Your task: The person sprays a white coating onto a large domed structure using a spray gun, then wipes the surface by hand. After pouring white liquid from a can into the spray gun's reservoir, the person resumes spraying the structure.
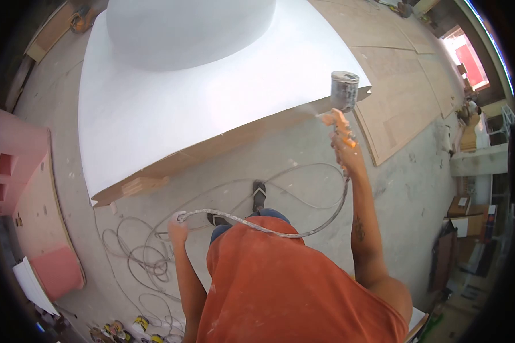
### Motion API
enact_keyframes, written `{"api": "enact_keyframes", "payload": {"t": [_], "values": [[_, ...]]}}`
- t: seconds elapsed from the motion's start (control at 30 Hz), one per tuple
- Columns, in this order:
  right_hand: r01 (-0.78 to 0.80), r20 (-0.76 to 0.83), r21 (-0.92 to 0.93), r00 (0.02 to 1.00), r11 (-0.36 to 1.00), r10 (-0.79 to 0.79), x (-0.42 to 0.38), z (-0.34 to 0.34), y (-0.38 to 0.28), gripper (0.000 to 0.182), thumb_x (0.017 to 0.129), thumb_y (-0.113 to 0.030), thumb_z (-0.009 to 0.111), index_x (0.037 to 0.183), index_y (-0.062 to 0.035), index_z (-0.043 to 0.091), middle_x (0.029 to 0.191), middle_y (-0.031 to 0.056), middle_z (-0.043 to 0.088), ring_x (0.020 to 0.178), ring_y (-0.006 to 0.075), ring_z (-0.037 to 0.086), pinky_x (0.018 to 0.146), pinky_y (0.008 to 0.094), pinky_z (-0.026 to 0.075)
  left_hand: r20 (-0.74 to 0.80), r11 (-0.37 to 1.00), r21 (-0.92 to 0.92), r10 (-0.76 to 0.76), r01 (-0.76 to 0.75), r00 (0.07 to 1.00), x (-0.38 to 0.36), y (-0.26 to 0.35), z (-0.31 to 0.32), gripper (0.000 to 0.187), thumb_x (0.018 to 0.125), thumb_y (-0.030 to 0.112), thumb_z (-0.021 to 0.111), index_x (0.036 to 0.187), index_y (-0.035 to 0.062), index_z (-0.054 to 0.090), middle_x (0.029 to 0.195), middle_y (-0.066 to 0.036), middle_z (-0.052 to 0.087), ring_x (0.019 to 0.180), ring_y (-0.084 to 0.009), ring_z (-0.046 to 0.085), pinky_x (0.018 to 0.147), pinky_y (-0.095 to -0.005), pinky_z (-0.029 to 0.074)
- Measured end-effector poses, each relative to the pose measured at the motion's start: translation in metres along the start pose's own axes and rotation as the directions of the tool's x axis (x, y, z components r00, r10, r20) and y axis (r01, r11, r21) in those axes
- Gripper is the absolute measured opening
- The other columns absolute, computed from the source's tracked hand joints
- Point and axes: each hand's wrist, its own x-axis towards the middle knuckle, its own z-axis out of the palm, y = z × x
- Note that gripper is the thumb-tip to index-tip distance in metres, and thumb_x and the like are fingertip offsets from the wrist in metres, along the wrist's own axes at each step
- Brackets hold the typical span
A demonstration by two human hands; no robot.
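My right hand (348, 155) is wrapped round the handle of an orange spray gun (343, 128) with a grey, paint-stained cup (344, 91) on top. A faint mist leaves its nozzle toward the edge of a large white curved piece (206, 108). From the gun's handle a grey air hose (292, 234) sags in front of my orange shirt and runs to my left hand (178, 227). That hand is closed round the hose, low and apart from the white piece. The white piece has a bare wooden underside and a raised rounded block on top.
Loops of hose (146, 257) lie on the concrete floor near my feet. Flat wooden boards (392, 103) lie at the right. A pink curved unit (17, 148) stands at the left. Several cans (117, 330) sit at lower left, and boxes (459, 206) at the far right.
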Motion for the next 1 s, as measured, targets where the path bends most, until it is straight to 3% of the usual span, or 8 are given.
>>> {"api": "enact_keyframes", "payload": {"t": [0.1,0.43,0.53,0.63,0.7,0.83,0.87,1.0], "values": [[-0.048,0.158,0.000,0.986,0.999,0.047,-0.039,0.041,-0.019,0.025,0.093,-0.031,0.074,0.088,-0.0103,0.061,0.064,-0.0064,0.051,0.046,0.0014,0.039,0.040,0.0221,0.030,-0.046,0.995,-0.097,-0.012,0.008,0.999,-0.009,-0.023,-0.025,0.025,0.081,0.014,0.078,0.105,0.0069,0.075,0.094,-0.017,0.075,0.088,-0.0307,0.072,0.079,-0.0380,0.054],[0.038,0.563,-0.006,0.826,0.999,-0.028,-0.120,0.172,-0.077,0.027,0.093,-0.032,0.072,0.084,-0.0086,0.063,0.063,-0.0068,0.049,0.051,0.0040,0.040,0.046,0.0248,0.033,-0.178,1.000,-0.007,0.003,-0.004,0.984,-0.051,-0.085,-0.085,0.029,0.080,0.017,0.078,0.108,0.0090,0.076,0.091,-0.018,0.074,0.086,-0.0335,0.072,0.076,-0.0409,0.055],[-0.015,0.615,-0.046,0.787,0.999,0.040,-0.127,0.178,-0.082,0.027,0.094,-0.032,0.072,0.087,-0.0060,0.066,0.067,-0.0046,0.053,0.057,0.0061,0.045,0.051,0.0273,0.038,-0.127,0.988,-0.046,-0.154,0.150,0.980,-0.056,-0.097,-0.089,0.030,0.079,0.016,0.079,0.108,0.0086,0.076,0.092,-0.018,0.074,0.088,-0.0323,0.072,0.078,-0.0404,0.054],[0.087,0.521,-0.029,0.852,0.996,-0.059,-0.118,0.166,-0.064,0.028,0.094,-0.032,0.072,0.093,-0.0042,0.069,0.074,-0.0011,0.058,0.066,0.0084,0.051,0.058,0.0296,0.043,-0.114,0.986,-0.038,-0.167,0.164,0.979,-0.054,-0.096,-0.087,0.030,0.080,0.017,0.079,0.108,0.0083,0.076,0.094,-0.018,0.074,0.089,-0.0322,0.072,0.080,-0.0405,0.054],[0.172,0.361,-0.049,0.921,0.984,-0.143,-0.095,0.146,-0.042,0.028,0.091,-0.033,0.075,0.083,-0.0101,0.061,0.059,-0.0079,0.046,0.047,0.0021,0.035,0.043,0.0224,0.028,-0.109,0.987,-0.009,-0.159,0.159,0.981,-0.050,-0.077,-0.085,0.029,0.081,0.017,0.077,0.108,0.0085,0.076,0.095,-0.018,0.074,0.089,-0.0326,0.071,0.080,-0.0403,0.054],[0.093,0.097,-0.041,0.991,0.995,-0.089,-0.045,0.086,-0.006,0.029,0.091,-0.033,0.075,0.082,-0.0106,0.060,0.063,-0.0072,0.047,0.047,0.0018,0.037,0.042,0.0228,0.029,-0.124,0.996,0.057,0.070,-0.063,0.990,-0.038,-0.062,-0.057,0.027,0.081,0.015,0.076,0.107,0.0080,0.076,0.094,-0.018,0.074,0.088,-0.0340,0.071,0.079,-0.0405,0.054],[-0.025,0.024,-0.065,0.999,0.998,0.026,-0.033,0.066,-0.004,0.028,0.091,-0.032,0.075,0.084,-0.0096,0.061,0.065,-0.0051,0.050,0.047,0.0031,0.039,0.041,0.0237,0.030,-0.100,1.000,0.023,0.020,-0.018,0.995,-0.035,-0.050,-0.051,0.026,0.081,0.015,0.076,0.106,0.0080,0.076,0.094,-0.018,0.074,0.089,-0.0348,0.071,0.079,-0.0407,0.054],[0.051,-0.224,-0.055,0.972,0.997,-0.063,0.026,-0.001,0.016,0.028,0.092,-0.033,0.073,0.088,-0.0073,0.064,0.067,-0.0025,0.054,0.046,0.0065,0.042,0.041,0.0255,0.032,-0.017,0.996,-0.080,-0.035,0.033,0.999,-0.021,0.003,-0.029,0.026,0.081,0.016,0.075,0.105,0.0091,0.075,0.094,-0.019,0.074,0.089,-0.0354,0.071,0.078,-0.0416,0.054]]}}
